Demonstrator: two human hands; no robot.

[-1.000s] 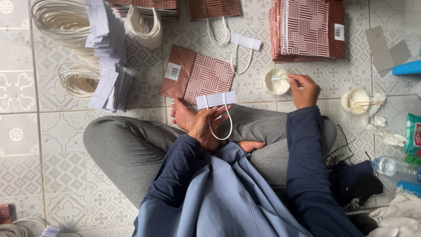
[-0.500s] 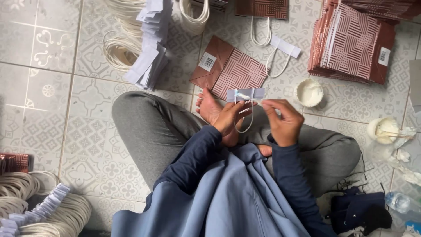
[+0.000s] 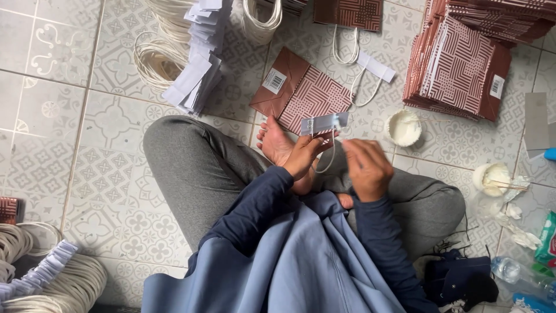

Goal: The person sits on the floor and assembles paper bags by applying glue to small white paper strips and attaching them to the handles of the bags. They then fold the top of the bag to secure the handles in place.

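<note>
I sit cross-legged on a tiled floor. My left hand (image 3: 302, 155) pinches a white paper strip (image 3: 324, 123) with a white cord loop (image 3: 328, 161) hanging from it, held over my lap. My right hand (image 3: 365, 167) is right beside it, fingertips touching the strip's right end; whether it holds a tool I cannot tell. A flat maroon patterned paper bag (image 3: 301, 93) lies on the floor just beyond my bare foot. A small white round dish of paste (image 3: 403, 128) sits to the right of the strip.
A tall stack of flat maroon bags (image 3: 463, 58) lies at the upper right, another bag with a cord handle (image 3: 353, 14) at the top. White paper strips (image 3: 200, 58) and cord coils (image 3: 159, 55) lie upper left. More cords (image 3: 52, 278) lie lower left. A plastic bottle (image 3: 521, 275) lies lower right.
My right hand left the paste dish and came back to the strip held by my left hand. The view shifted left and down.
</note>
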